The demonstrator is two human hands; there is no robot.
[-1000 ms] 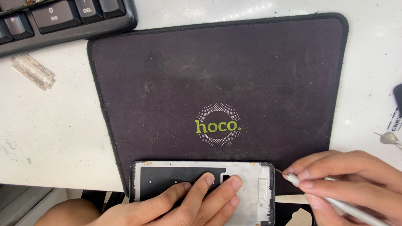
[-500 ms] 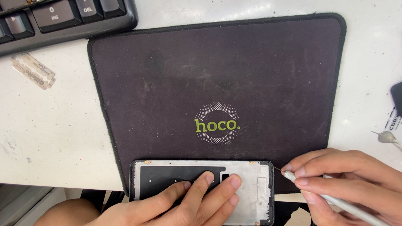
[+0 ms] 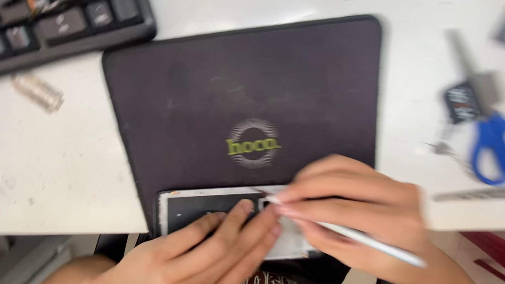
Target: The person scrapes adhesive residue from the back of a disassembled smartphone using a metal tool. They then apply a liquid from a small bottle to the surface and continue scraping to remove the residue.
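Lying at the near edge of the dark mat [image 3: 238,92]: white phone frame [image 3: 198,207]. Pressing it down with fingers together, left hand [image 3: 206,254]. Pinching a thin white tool [image 3: 372,241] over it, right hand [image 3: 362,215]. Resting near the table's [image 3: 44,160] right edge, blue scissors [image 3: 498,148]; at the far left corner, black keyboard [image 3: 56,18].

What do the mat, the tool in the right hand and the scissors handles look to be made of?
Mat: dark fabric over soft rubber probably, matte, no glare. Tool in the right hand: thin white rod, smooth, plastic or painted metal; blur leaves it open. Scissors: blue handles, glossy plastic likely.
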